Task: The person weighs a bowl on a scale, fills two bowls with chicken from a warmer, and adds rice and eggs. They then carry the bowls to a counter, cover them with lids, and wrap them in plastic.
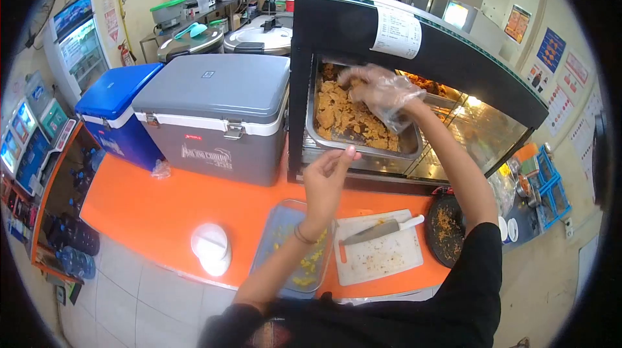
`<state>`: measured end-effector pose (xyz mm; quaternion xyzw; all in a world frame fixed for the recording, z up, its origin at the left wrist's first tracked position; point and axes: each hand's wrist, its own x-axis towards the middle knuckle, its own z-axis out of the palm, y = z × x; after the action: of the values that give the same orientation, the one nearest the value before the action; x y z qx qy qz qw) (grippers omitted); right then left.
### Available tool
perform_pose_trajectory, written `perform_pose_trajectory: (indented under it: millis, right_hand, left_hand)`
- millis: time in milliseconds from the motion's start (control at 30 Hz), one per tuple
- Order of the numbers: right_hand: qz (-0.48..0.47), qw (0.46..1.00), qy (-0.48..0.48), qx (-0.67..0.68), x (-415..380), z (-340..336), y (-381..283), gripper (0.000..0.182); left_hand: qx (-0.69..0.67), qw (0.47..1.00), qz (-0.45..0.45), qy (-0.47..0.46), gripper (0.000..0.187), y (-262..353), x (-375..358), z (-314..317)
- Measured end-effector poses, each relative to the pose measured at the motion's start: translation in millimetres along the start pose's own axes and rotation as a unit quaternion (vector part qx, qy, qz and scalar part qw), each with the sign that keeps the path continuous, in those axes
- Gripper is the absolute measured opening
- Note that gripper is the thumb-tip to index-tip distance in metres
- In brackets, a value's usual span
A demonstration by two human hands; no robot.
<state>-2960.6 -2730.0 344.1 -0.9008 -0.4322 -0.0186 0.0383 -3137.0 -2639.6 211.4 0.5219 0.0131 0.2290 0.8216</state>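
Note:
A clear plastic glove covers my right hand (377,92), which reaches over the breaded fried chicken pieces (343,112) inside the warmer. Its fingers are bent and smeared by motion, so whether a piece is between them cannot be seen. The chicken and loose crumbs lie in a deep metal tray (411,141). My left hand (327,179) is bare, its fingertips pinched at the tray's front rim. Below it, a knife (376,231) with a white handle rests on a crumb-strewn white cutting board (382,262).
The glass-sided food warmer (479,147) stands on an orange counter (162,202). Left of it sit a grey cooler (207,121) and a blue cooler (120,105). A shallow tray with yellow bits (278,231), white lids (211,247) and a dark round board (446,231) are nearer me.

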Motion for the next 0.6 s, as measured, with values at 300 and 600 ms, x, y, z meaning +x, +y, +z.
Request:
perform_pose_trajectory:
  millis: [300,600]
  right_hand:
    - [-0.024,0.999,0.005,0.023,38.0,40.3,3.5,0.063]
    - [-0.011,0.952,0.000,0.305,-7.7,13.1,-3.6,0.044]
  left_hand:
    - [-0.036,0.999,0.010,0.018,0.026,-11.4,-3.2,0.5]
    - [-0.118,0.988,-0.084,0.045,0.027,-1.2,-3.1,-0.2]
